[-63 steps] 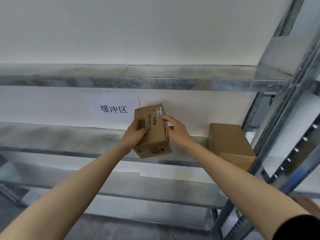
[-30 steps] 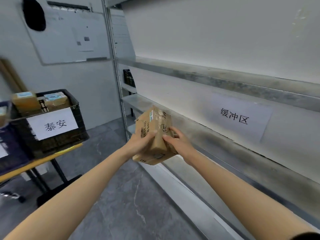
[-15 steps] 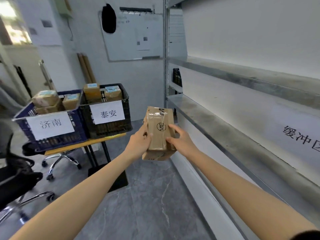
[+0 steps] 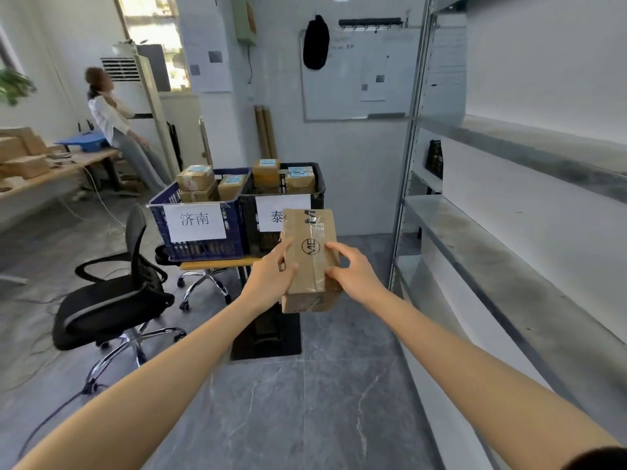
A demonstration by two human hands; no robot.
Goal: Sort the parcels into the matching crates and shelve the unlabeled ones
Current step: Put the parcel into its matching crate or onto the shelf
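A brown cardboard parcel [image 4: 310,266], taped lengthwise and printed with a circled "ME" mark, is held in the air at centre frame, above the grey floor [image 4: 305,395] and in front of two crates. The left hand [image 4: 271,278] grips its left side: the thumb is curled onto the top face and one finger lies along the left edge, with the remaining fingers hidden beneath. The right hand [image 4: 354,271] grips the right side, with thumb and forefinger spread on the top face and the other fingers curled round the edge. Behind the parcel, left of centre, a blue crate [image 4: 163,212] carrying a white sheet reading 济南 stands just beside a black crate [image 4: 249,212] whose sheet the parcel partly covers. Both rest on a small table [image 4: 217,264] and hold labelled boxes [image 4: 196,178]. A metal shelf rack [image 4: 502,259] fills the right side of the frame. A black office chair [image 4: 112,307] stands at lower left. A whiteboard [image 4: 356,72] hangs at upper centre. A second person [image 4: 112,123] leans by a desk [image 4: 51,171] at upper left.
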